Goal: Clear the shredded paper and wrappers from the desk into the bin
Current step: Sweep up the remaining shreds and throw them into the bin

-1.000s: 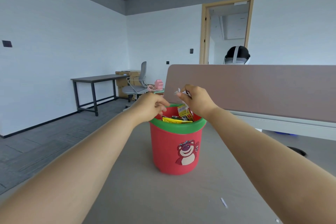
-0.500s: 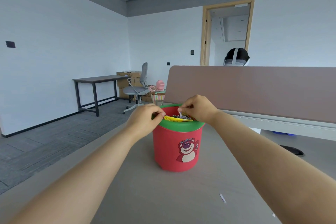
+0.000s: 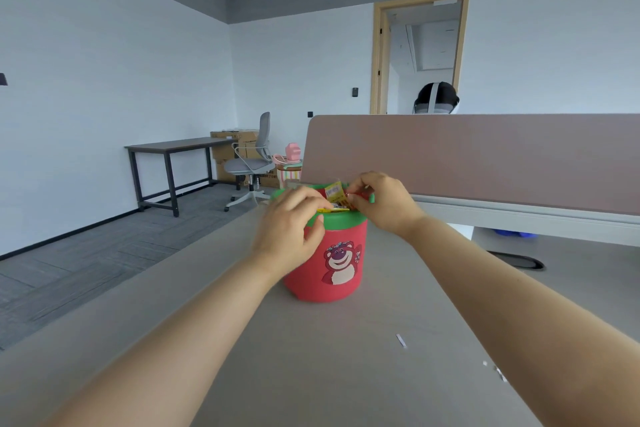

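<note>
Red bin point(image 3: 311, 282), bear sticker point(image 3: 341, 263); left hand point(image 3: 289, 225) grips rim, right hand point(image 3: 384, 204) pinches wrappers point(image 3: 334, 191), print unreadable.

bin point(image 3: 332, 253) sits centre on desk point(image 3: 311, 374). left hand point(image 3: 291, 225) on its left rim, right hand point(image 3: 384, 204) over the right rim. wrappers point(image 3: 334, 192) stick up in the bin mouth between them; finger contact unclear. paper shred point(image 3: 401, 340) on desk front-right of bin, scraps point(image 3: 498, 373) further right. partition point(image 3: 485, 163) behind bin along the desk's far edge. chair point(image 3: 249, 163), side table point(image 3: 173, 146), boxes point(image 3: 232, 139) far left beyond desk.
</note>
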`<state>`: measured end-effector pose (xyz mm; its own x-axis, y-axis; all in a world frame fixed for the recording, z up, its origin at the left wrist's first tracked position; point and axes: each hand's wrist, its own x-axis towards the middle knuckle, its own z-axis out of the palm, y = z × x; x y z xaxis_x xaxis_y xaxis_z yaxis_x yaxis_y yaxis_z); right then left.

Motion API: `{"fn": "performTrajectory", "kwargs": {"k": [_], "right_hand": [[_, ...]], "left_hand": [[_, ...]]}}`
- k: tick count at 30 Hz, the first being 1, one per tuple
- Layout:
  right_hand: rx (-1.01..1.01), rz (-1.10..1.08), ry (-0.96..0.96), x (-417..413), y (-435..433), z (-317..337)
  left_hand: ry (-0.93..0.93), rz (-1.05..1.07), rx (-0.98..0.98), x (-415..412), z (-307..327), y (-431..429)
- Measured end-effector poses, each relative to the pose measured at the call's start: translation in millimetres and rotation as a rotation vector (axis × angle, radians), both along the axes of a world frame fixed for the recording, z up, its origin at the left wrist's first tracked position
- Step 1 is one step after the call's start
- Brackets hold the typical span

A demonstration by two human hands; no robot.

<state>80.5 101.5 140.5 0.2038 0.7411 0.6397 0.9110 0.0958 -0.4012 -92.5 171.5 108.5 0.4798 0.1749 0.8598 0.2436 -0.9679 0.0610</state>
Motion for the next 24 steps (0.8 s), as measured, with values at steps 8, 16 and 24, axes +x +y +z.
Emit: {"fn": "performTrajectory", "kwargs": {"k": [8,16,24], "right_hand": [[-0.098,-0.161,0.020,35.2,-89.3,-57.3],[-0.498,-0.370,0.096,71.0,-189.5,-134.2],[-0.706,-0.378,0.165,104.3,-221.4,-157.8]], "left_hand": [[0.460,-0.108,-0.271,46.5,-77.8,-52.7],[1.094,0.019,-0.416,81.8,-122.0,-92.5],[1.190,-0.093,-0.353,124.3,-121.6,-138.0]]}}
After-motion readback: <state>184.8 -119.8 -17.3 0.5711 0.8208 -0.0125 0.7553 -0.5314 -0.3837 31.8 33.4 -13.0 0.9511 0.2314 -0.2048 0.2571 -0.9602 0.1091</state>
